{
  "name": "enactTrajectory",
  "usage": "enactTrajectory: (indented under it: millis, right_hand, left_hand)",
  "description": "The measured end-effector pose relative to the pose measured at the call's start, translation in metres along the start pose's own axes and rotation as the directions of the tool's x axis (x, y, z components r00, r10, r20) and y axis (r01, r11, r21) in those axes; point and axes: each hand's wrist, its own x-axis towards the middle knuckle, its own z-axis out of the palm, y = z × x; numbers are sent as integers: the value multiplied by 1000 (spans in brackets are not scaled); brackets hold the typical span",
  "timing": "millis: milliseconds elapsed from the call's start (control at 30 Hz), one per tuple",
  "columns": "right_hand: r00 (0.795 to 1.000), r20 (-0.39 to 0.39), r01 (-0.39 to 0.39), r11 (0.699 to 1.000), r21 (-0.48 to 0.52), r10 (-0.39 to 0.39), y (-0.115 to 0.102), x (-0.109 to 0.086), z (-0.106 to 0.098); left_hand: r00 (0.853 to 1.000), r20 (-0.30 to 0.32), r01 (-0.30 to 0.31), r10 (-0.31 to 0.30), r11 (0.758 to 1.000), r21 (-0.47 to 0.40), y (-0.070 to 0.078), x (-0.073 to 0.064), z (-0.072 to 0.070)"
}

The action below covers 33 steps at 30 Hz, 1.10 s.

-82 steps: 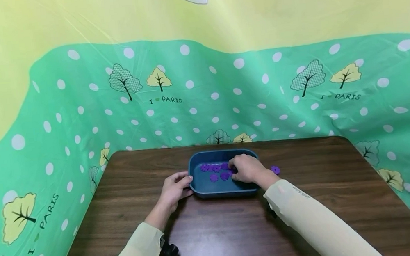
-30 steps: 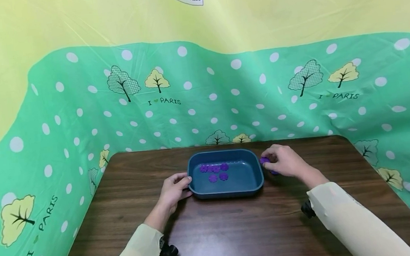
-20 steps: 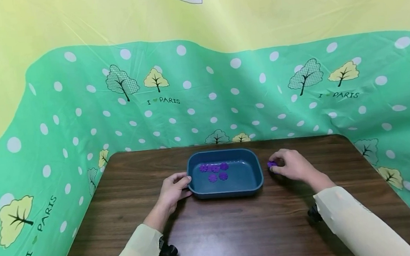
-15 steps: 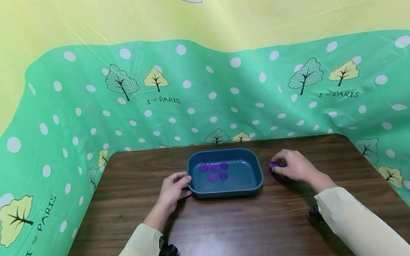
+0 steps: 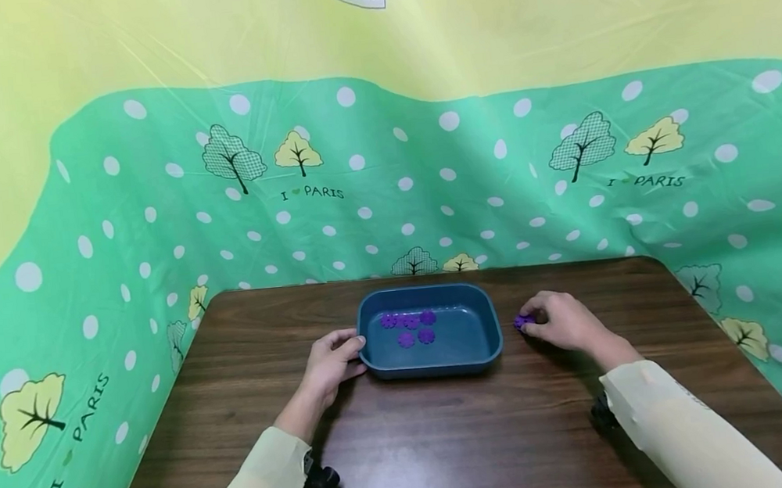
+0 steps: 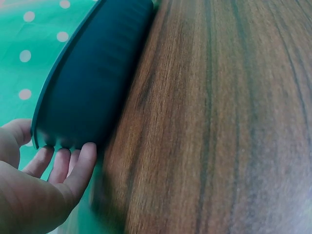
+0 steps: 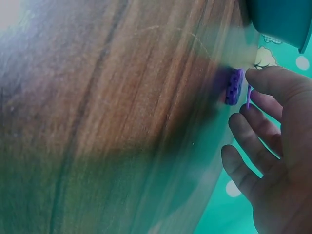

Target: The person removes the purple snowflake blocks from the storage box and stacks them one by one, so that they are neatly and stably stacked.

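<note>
A blue rectangular tray (image 5: pixel 471 338) stands on the table, with several purple flower-shaped pieces (image 5: pixel 426 336) lying flat in its left half. My left hand (image 5: pixel 330 366) grips the tray's left end, thumb at the rim and fingertips (image 6: pixel 88 148) against the outer wall. To the right of the tray, my right hand (image 5: pixel 563 322) pinches one thin purple flower-shaped piece (image 7: pixel 248 96) between thumb and fingers. Right beside that piece in the right wrist view is a small stack of purple flower-shaped pieces (image 7: pixel 235 87) on the table. The head view shows the stack partly covered by my fingers.
The dark wooden table (image 5: pixel 424 445) reaches back to a green and yellow patterned cloth (image 5: pixel 372 198) hanging behind and along both sides. A black wrist camera (image 5: pixel 325 480) sits under my left sleeve.
My right hand has come out of the tray with a purple flower-shaped piece and moved right to the stack, then dipped slightly toward the table. My left hand has stayed on the tray.
</note>
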Motion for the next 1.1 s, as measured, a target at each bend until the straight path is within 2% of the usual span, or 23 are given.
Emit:
enactTrajectory:
  millis: [1100]
  right_hand:
    - [1000, -16, 9, 999, -34, -9, -2, 0, 3]
  left_hand:
    - [1000, 5, 2, -2, 1000, -14, -1, 1, -1]
